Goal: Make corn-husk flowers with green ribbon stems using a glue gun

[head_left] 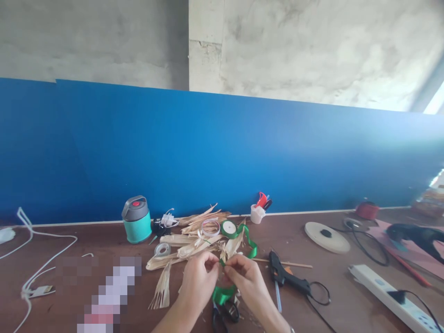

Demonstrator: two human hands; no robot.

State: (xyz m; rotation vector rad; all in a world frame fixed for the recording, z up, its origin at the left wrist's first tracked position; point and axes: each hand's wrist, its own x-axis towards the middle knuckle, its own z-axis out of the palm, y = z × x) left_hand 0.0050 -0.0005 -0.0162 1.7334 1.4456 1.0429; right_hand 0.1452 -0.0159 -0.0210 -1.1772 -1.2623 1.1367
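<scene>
No txt, nos., brands or signs legible; any print too small/blurred.

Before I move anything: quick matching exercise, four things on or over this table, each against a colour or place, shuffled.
1. lidded canister
2. small green piece
3. glue gun
4. power strip

A. black, lying to the right of the right hand
B. white, near the lower right corner
C. teal with a grey top
D. between the fingers of both hands

Pairs: 1-C, 2-D, 3-A, 4-B
</scene>
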